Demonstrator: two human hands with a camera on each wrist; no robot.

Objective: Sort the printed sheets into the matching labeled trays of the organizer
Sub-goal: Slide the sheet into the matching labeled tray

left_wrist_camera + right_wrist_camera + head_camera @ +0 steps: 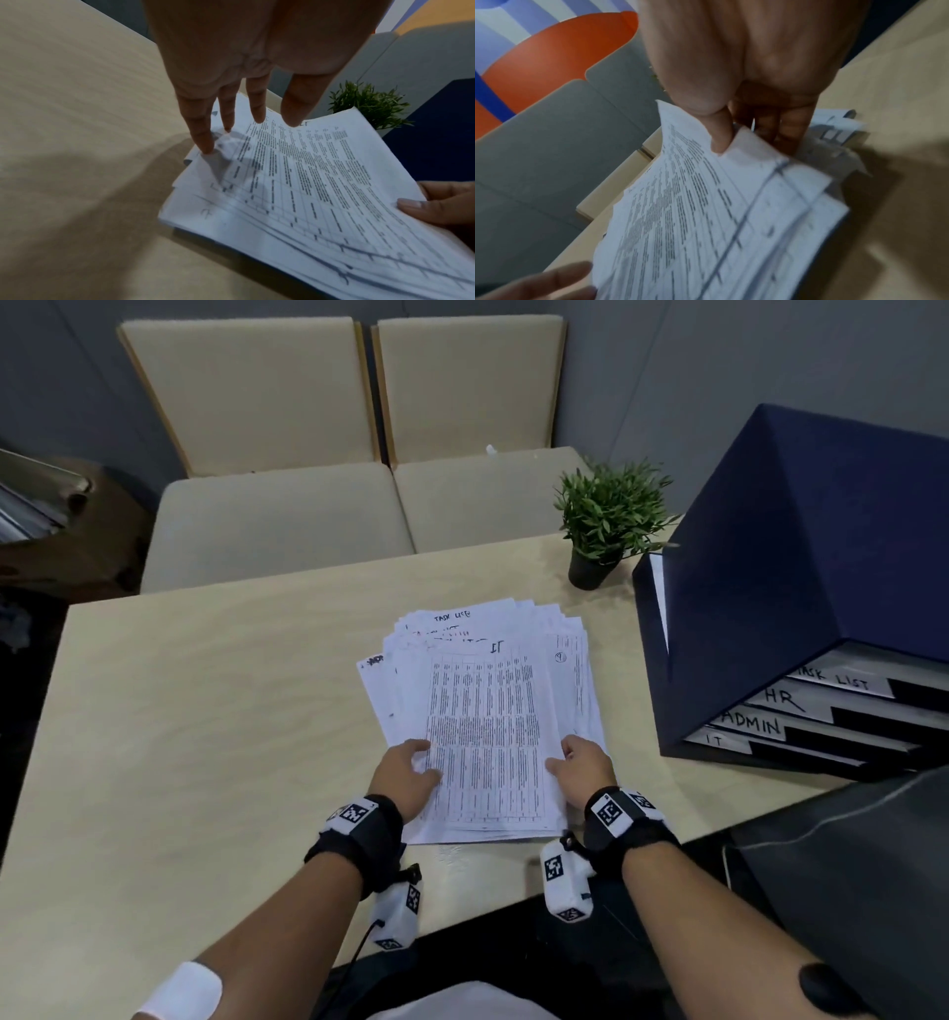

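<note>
A fanned stack of printed sheets [575, 690] lies mid-table. The top sheet [488, 726], a dense table headed "IT", is lifted slightly along its right edge. My right hand [580, 760] pinches that edge, thumb on top and fingers underneath [752, 138]. My left hand [411, 765] rests with straight fingers on the stack's left edge [254, 109]. The dark blue organizer [760, 618] stands at the right, its trays labelled TASK LIST [837, 677], HR [783, 698], ADMIN [750, 724] and IT [716, 740] from top to bottom.
A small potted plant [606, 516] stands beyond the stack, next to the organizer. Two beige chairs [287, 521] face the table's far edge. Bare tabletop [205, 711] spreads to the left. A dark object [847, 865] sits at the near right.
</note>
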